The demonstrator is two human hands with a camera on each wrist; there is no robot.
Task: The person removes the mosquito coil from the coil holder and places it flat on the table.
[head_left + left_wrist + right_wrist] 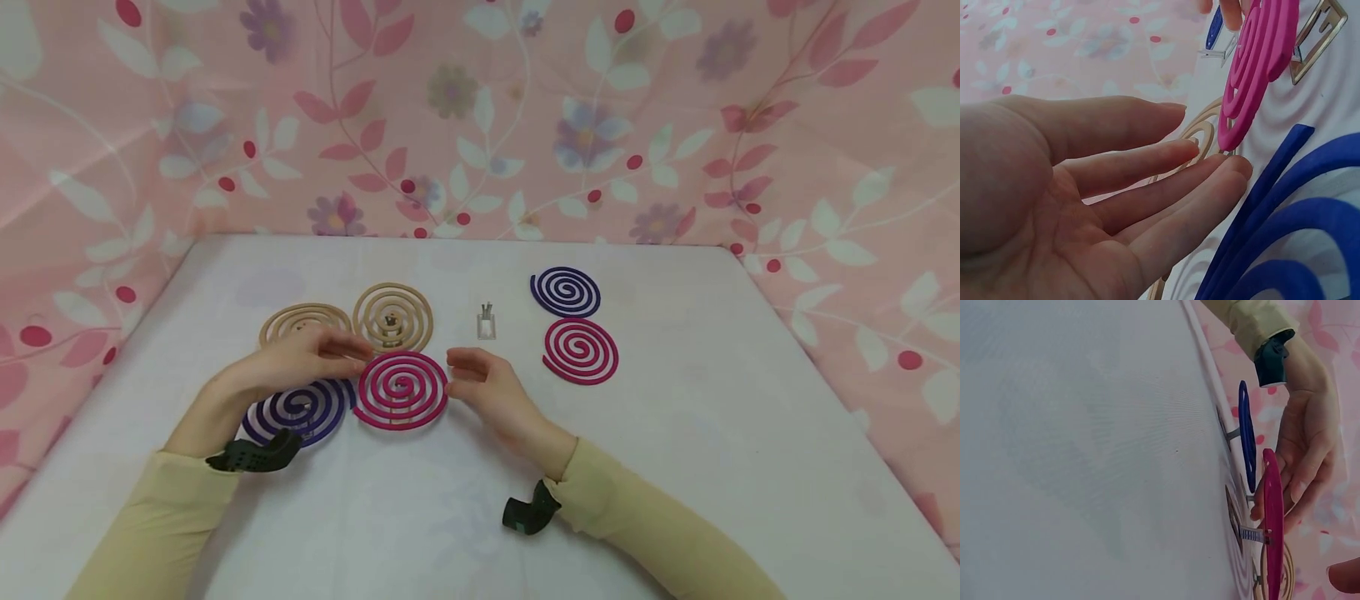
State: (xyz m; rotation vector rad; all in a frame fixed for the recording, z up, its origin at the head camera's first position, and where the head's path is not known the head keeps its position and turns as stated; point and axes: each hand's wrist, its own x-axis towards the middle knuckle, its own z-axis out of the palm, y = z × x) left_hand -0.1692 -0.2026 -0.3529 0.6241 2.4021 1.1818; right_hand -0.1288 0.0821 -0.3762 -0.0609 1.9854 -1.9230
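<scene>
Nearest me, two sleeves (161, 508) reach in over the white table (712, 375), one from about eight o'clock and one from about four, each with a dark wrist device (528, 512) at its cuff. The pink coil (402, 384) sits raised on a metal stand, and I take it as the middle of the dial, twelve pointing to the far edge.

At nine o'clock, just beside it, the blue coil (302, 407) also rests on a stand, partly below the left arm. The left hand (292, 362) hovers between nine and ten, fingers loosely extended, thumb apart, holding nothing. The right hand (491, 392) is at three, its fingers gently bent and thumb apart, grasping nothing; whether either hand grazes the pink rim I cannot tell.

Farther out, one tan coil (431, 321) stands at twelve, and another, partly hidden, at ten. A bare stand (487, 311) shows between one and two. Toward two, a second pink coil (581, 350) and, beyond it, a second blue coil (567, 292) lie edge to edge. Flowered pink cloth (465, 117) hangs behind.
</scene>
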